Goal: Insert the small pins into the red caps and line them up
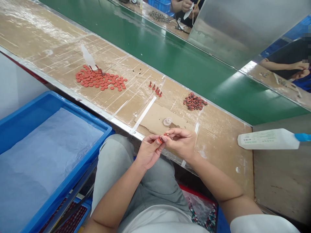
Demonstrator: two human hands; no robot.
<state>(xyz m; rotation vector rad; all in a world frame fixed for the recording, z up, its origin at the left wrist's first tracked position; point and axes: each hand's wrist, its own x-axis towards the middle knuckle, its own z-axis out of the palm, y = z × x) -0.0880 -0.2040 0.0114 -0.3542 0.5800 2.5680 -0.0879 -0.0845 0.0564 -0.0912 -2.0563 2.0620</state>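
Note:
Above my lap, at the table's front edge, my left hand [150,151] pinches a small red disc [160,140]. My right hand [181,141] meets it from the right, its thumb and finger closed on a small red piece at the disc. Just behind them a small clear cup [167,121] rests on a cardboard sheet [155,117]. Farther back stand several red discs with dark upright parts [157,91]. A pile of small red and black parts [194,101] lies to the right, and many flat red discs [97,79] are spread at the left.
A white pointed piece [88,57] stands by the discs. Behind the table [218,136] runs a green belt [145,45]. A blue tray [107,131] is at the left, a white bottle [269,139] at the right. Other people's hands [300,69] show across the belt.

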